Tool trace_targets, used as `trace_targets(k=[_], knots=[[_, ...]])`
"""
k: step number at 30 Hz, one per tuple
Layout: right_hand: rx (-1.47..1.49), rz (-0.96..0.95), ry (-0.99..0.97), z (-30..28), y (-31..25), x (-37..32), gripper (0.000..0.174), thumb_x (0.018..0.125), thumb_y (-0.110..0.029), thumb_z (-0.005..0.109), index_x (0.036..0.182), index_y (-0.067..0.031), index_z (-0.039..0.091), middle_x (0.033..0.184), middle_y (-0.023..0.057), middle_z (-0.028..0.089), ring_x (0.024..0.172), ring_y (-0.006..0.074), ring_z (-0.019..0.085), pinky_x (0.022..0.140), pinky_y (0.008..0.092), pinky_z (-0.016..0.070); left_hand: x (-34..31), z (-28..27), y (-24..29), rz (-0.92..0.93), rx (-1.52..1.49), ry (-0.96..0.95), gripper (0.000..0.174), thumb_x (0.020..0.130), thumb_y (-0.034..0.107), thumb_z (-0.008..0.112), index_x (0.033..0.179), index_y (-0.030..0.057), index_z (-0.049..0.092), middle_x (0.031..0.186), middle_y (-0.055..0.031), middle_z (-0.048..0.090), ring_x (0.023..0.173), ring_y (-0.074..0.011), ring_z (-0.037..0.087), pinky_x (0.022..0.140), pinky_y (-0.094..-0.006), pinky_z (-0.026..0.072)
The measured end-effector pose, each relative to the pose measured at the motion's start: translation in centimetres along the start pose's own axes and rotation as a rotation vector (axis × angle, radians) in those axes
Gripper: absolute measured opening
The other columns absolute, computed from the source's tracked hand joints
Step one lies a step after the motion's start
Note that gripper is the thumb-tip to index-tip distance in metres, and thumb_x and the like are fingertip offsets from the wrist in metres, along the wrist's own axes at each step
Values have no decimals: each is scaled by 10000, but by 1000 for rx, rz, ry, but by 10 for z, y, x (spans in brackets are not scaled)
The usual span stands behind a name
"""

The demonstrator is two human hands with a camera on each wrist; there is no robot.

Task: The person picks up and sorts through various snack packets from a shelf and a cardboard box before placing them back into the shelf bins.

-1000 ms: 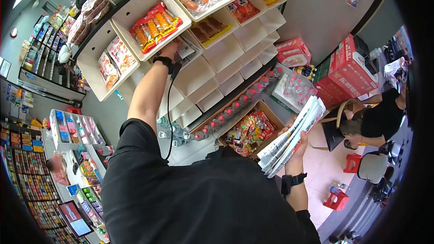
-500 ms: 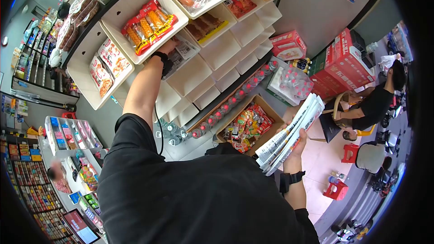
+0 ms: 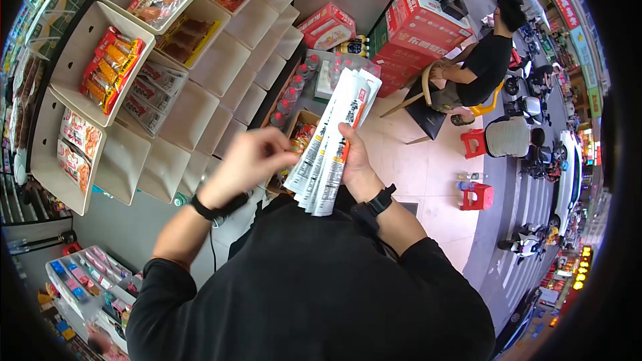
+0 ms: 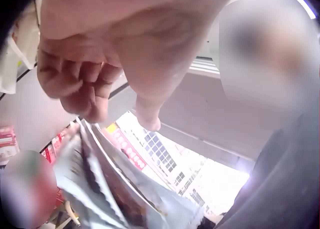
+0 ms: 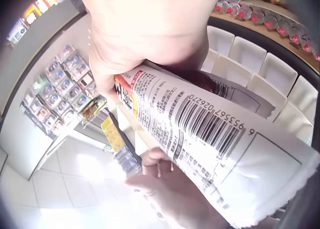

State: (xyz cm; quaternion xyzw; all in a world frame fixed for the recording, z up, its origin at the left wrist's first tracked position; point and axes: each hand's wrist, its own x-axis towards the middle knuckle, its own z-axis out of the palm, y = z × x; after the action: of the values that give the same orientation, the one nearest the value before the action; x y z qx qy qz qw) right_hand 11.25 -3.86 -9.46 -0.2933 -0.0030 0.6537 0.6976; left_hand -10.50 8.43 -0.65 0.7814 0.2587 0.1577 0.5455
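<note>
Packs sit fanned in the right hand, thumb clamped over them; left hand is loosely curled, empty, just beside them. They look light, bendy, kinda slick, squashable; I'd pinch a zigzag end, not the middle.

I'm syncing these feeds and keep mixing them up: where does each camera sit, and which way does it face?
Head: worn on the head, facing forward and down at the packets and shelf bins; left hand, right hand, forearms and black shirt show.
Left wrist: worn there, facing past the left hand toward the packets, buildings beyond.
Right wrist: worn there, facing a barcode on the packets; right hand above, left hand below.
Shared: head and right wrist both show both hands, packets and bins.
</note>
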Motion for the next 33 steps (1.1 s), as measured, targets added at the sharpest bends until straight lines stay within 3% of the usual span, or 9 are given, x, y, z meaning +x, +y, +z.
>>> trace_targets(k=[2, 5, 9, 12, 13, 19, 25, 31, 33], knots=[[19, -22, 30, 4, 11, 3, 428, 965, -258, 702, 1297, -9, 598, 1161, 169, 706, 1051, 302, 706, 946, 462, 585, -2, 29, 15, 119, 279, 74, 475, 730, 376, 934, 913, 27, 669, 686, -57, 598, 612, -172, 600, 583, -309, 483], [-67, -100, 119, 12, 10, 1, 325, 998, -230, 685, 1262, -51, 617, 1134, 110, 719, 1006, 236, 720, 880, 426, 607, 9, 65, 21, 219, 518, 250, 537, 698, 407, 930, 925, 16, 641, 734, -132, 647, 665, -296, 666, 608, -395, 513], [-88, -105, 55, 15, 7, 11, 546, 971, -409, 722, 1348, -52, 552, 1190, 115, 692, 1063, 257, 703, 928, 439, 594, 20, 59, 14, -28, 295, 119, 483, 753, 359, 903, 906, -12, 635, 769, -203, 683, 688, -362, 684, 639, -432, 529], [14, -4, -82, 1, -10, 21, 642, 950, -451, 728, 1384, -29, 514, 1252, 139, 658, 1144, 275, 671, 990, 452, 567, 34, 52, 22, -164, 65, 56, 418, 810, 268, 889, 1020, -29, 684, 756, -130, 700, 662, -202, 676, 636, -354, 528], [14, 22, -137, -4, -14, 28, 696, 933, -471, 740, 1398, -13, 498, 1283, 152, 636, 1209, 284, 638, 1042, 455, 538, 39, 53, 10, -170, -104, 26, 378, 850, 245, 872, 1032, -24, 679, 853, -74, 740, 758, -81, 657, 653, -292, 522], [-9, 95, -228, -26, -70, 43, 728, 915, -478, 761, 1401, -5, 495, 1291, 153, 634, 1222, 277, 631, 1058, 434, 530, 78, 83, 35, -208, -175, 69, 351, 951, 158, 768, 1182, -13, 566, 939, -97, 760, 852, -93, 680, 715, -273, 539], [25, 198, -249, -62, -113, 70, 492, 947, -236, 744, 1344, -10, 560, 1208, 149, 685, 1127, 263, 678, 1022, 413, 550, 122, 108, 41, -279, -245, 68, 309, 996, 155, 712, 1179, -12, 528, 938, -105, 743, 825, -101, 682, 672, -261, 536], [49, 233, -180, -79, -129, 76, 499, 942, -239, 748, 1353, -23, 565, 1245, 136, 687, 1136, 288, 671, 1048, 433, 528, 134, 122, 54, -314, -577, 167, 258, 1019, 138, 674, 1188, 6, 530, 966, -68, 721, 878, -102, 685, 743, -261, 569], [81, 268, -172, -78, -136, 76, 523, 960, -216, 708, 1391, 20, 529, 1296, 190, 664, 1179, 315, 660, 1064, 467, 523, 130, 120, 38, -288, -559, 229, 270, 1020, 134, 671, 1206, 5, 525, 1006, -61, 719, 907, -93, 678, 772, -249, 566]])
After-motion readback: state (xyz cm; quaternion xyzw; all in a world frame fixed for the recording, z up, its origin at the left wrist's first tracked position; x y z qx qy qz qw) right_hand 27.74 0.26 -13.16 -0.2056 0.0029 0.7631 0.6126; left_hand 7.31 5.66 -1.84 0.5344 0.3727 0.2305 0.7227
